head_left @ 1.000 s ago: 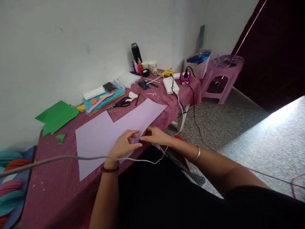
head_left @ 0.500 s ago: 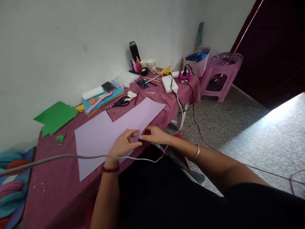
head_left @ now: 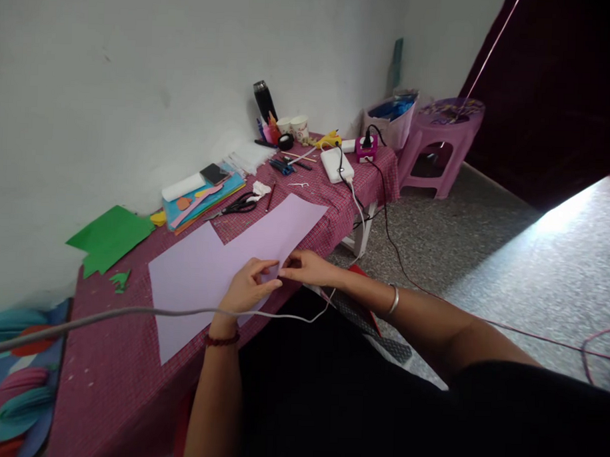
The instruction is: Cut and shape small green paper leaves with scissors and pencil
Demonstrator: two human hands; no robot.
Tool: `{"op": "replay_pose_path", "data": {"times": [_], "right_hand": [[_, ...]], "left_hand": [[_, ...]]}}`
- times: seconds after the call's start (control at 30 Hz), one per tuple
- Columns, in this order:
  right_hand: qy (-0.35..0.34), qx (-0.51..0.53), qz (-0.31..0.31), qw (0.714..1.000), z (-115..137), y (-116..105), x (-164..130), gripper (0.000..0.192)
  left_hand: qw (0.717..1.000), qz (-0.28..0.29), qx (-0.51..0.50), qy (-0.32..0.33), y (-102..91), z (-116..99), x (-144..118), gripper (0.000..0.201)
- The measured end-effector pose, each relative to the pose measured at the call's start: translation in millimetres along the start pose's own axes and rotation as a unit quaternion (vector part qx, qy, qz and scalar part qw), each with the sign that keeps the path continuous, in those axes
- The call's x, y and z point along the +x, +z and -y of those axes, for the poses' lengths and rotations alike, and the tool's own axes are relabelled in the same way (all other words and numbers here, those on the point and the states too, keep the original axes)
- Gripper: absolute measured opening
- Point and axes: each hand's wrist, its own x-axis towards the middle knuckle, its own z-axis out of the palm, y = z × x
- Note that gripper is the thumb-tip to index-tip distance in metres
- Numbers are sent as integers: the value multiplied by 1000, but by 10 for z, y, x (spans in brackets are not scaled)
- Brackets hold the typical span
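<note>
A large lilac sheet of paper with a notch cut in its far edge lies over the table, its near edge slightly raised by my hands. My right hand pinches that near edge between thumb and fingers. Over the sheet close by is my left hand, thumb and forefinger apart, its other fingers partly hidden. Beyond the sheet are black-handled scissors, a crumpled white tissue and a pencil.
Green paper and a stack of coloured sheets lie along the wall. Farther right stand paper cups, a yellow glue gun and a white power bank. A grey cable crosses in front of my left wrist.
The view has shifted very slightly. Both hands and the lilac paper stay in nearly the same place.
</note>
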Motion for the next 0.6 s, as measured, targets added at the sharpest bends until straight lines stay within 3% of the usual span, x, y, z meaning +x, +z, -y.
{"op": "replay_pose_path", "data": {"times": [0.6], "right_hand": [[1, -33, -7, 999, -17, 1, 14, 20]], "left_hand": [[1000, -21, 7, 19, 8, -40, 16, 30]]}}
